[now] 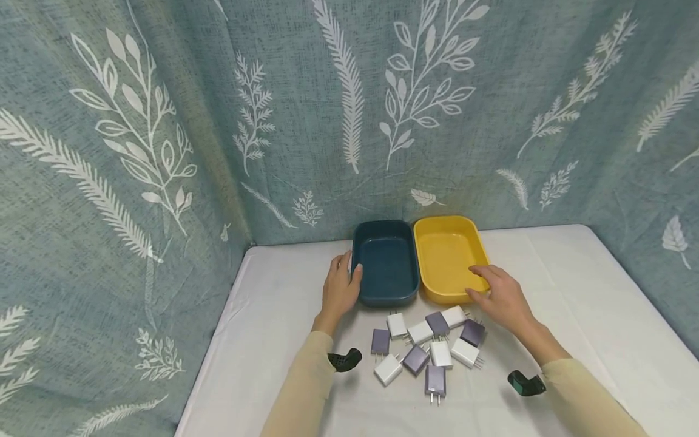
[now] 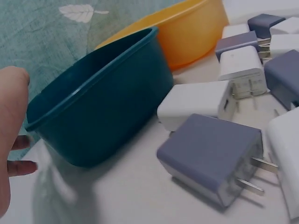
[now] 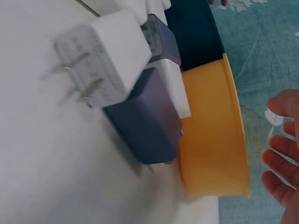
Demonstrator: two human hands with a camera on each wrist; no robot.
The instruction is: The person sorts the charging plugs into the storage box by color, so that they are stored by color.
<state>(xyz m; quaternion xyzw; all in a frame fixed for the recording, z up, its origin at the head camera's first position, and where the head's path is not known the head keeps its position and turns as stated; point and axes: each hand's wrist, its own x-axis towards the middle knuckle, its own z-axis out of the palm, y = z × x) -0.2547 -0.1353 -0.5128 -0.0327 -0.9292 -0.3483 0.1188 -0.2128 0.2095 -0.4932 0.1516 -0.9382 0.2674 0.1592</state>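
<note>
My left hand [image 1: 340, 290] is at the left side of a dark blue plastic bin [image 1: 386, 301], its thumb by the rim and the fingers extended. At the right side of a yellow bin [image 1: 445, 298], my right hand [image 1: 505, 300] has its thumb and fingers loosely spread, overlapping the rim in the head view. In the right wrist view these fingers [image 3: 282, 163] hold nothing. Both bins stand side by side with nothing inside. In front of them lie several white chargers [image 1: 388, 370] and several purple chargers [image 1: 435, 380], mixed together, with metal prongs showing.
A white cloth [image 1: 284, 303] covers the table. Behind the bins hangs a blue-green curtain [image 1: 306, 121] with white leaf prints, which also runs along both sides. Dark wrist-worn devices [image 1: 526, 383] stick out from the sleeves over the table.
</note>
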